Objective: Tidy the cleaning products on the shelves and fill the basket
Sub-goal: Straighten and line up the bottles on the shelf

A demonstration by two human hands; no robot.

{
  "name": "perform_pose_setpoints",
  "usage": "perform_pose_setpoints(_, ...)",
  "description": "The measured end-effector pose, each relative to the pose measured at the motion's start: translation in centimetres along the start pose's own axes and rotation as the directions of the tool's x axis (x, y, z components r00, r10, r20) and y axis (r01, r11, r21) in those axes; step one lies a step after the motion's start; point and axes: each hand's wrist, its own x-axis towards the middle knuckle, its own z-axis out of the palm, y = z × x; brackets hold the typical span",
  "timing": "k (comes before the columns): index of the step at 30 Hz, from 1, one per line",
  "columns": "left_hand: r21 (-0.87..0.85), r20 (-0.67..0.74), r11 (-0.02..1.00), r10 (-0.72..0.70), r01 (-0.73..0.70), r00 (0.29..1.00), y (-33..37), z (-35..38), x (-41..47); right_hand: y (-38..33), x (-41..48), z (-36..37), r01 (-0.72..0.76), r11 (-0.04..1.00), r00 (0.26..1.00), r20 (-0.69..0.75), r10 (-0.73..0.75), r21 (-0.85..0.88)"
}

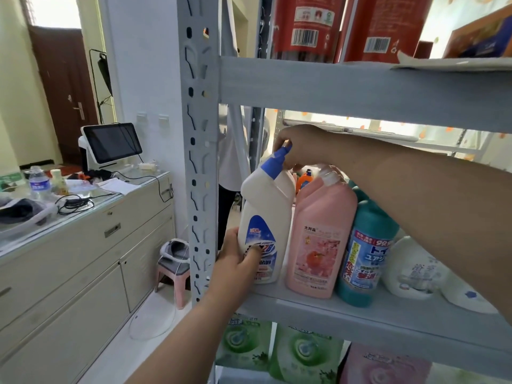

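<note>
The white bottle (266, 225) stands at the left end of the grey shelf (360, 314). The left hand (238, 261) holds the white bottle low down, with the thumb pressed on the label and the other fingers round its side. The right hand (296, 148) is at the top of the white bottle. Its fingers seem curled round the blue cap (279, 162), but the fingertips are partly hidden. Just right of the white bottle is a pink bottle (318, 239), then a teal bottle (365, 259). Below the white bottle, one shelf down, sit green packs (302, 353).
</note>
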Motion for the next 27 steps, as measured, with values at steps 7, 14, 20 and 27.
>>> perform_pose_setpoints(7, 0.015, 0.007, 1.0, 0.015, -0.015, 1.0, -0.2, 0.0, 0.1, -0.4, -0.2, -0.2, 0.016, 0.994, 0.999, 0.042, -0.012, -0.105)
perform_pose_setpoints(14, 0.018, -0.004, 1.0, 0.02, -0.02, 1.0, -0.6, 0.1, 0.1, -0.8, -0.7, -0.2, 0.032, 0.974, 0.999, 0.048, -0.021, -0.226)
perform_pose_setpoints(20, 0.126, 0.018, 0.992, 0.027, -0.029, 0.999, 0.2, 0.0, -0.3, 0.7, -1.4, 0.0, 0.03, 0.943, 0.999, -0.008, -0.034, -0.332)
perform_pose_setpoints(27, 0.044, 0.02, 0.997, 0.055, -0.056, 0.998, 0.9, 0.1, -1.3, -1.4, -7.9, -0.8, -0.022, 0.94, 0.969, -0.239, -0.064, -0.341)
